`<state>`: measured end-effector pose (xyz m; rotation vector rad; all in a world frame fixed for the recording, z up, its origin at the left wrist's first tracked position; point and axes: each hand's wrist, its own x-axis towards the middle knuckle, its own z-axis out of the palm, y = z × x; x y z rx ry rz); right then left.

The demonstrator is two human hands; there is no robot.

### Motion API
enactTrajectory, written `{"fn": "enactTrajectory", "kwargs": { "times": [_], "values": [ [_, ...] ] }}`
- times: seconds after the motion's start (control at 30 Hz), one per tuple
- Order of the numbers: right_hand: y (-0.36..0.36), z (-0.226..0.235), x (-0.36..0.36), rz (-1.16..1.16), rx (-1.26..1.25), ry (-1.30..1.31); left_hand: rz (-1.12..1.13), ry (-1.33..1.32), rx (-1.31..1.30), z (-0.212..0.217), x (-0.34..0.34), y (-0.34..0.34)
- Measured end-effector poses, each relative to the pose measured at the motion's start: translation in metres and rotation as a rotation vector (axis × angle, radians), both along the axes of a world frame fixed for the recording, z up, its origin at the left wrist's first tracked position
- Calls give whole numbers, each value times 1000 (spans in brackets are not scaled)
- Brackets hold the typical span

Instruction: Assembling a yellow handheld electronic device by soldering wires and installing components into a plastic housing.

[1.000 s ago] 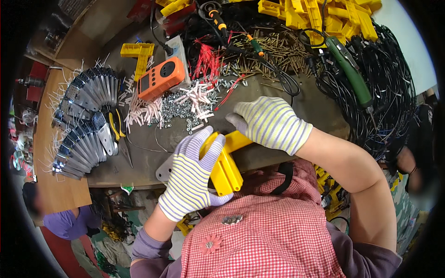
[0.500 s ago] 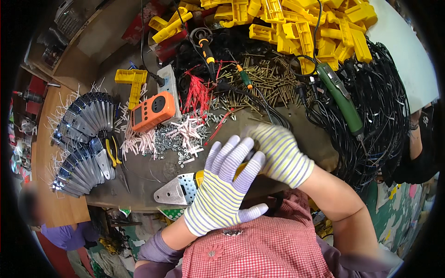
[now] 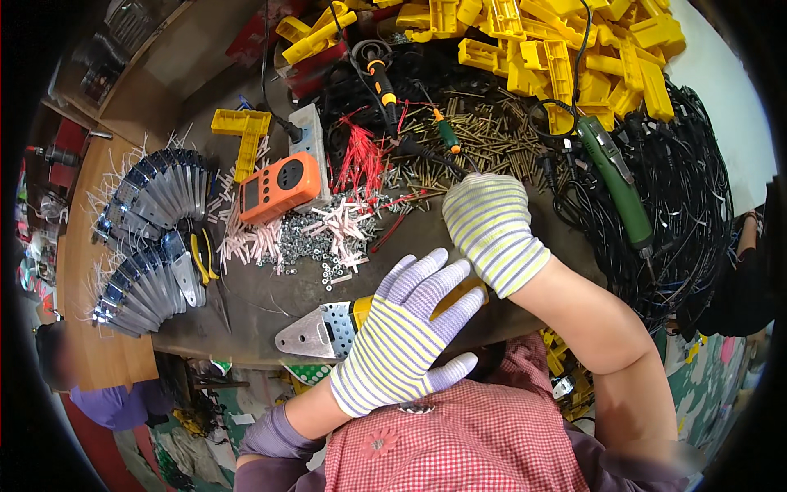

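My left hand (image 3: 402,344), in a striped knit glove, lies with its fingers spread over a yellow plastic tool body (image 3: 361,311) near the table's front edge. From that body a silver, tapered metal plate with a perforated part (image 3: 316,334) sticks out to the left. My right hand (image 3: 493,234), gloved alike, is curled closed farther up, at the near edge of a heap of brass-coloured screws (image 3: 500,135). Its fingertips are hidden, and so is anything in them. Just beyond it lies a green-and-orange handle (image 3: 447,134) with a dark cable.
Yellow plastic housings (image 3: 566,57) are piled at the back. Black cables (image 3: 680,197) and a green electric screwdriver (image 3: 615,182) lie right. An orange meter (image 3: 279,188), white sleeves and nuts (image 3: 336,234), yellow-handled pliers (image 3: 203,256) and fanned metal plates (image 3: 139,287) occupy the left.
My right hand has gone from beside my left hand up to the screw heap and curled closed. My left hand stays on the yellow body. The view has shifted slightly.
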<state>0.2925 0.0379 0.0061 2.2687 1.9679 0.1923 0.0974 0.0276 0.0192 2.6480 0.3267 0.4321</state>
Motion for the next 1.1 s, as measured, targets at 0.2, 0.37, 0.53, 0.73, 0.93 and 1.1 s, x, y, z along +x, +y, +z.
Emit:
{"fn": "enactTrajectory", "kwargs": {
  "times": [0.2,0.37,0.53,0.73,0.93,1.1],
  "values": [
    [-8,-14,28,114,153,121,130,-122,-54,9,-8,26],
    [-21,-13,45,128,446,382,176,-292,-50,-1,2,58],
    [-35,19,70,-96,651,1172,-89,84,406,-6,87,75],
    [-71,46,35,-230,696,1604,-161,116,468,-26,137,76],
    [-105,48,-13,191,57,1207,-138,98,500,-31,133,82],
    [-107,18,-47,268,179,652,-54,-117,-180,6,49,95]
  ]
}}
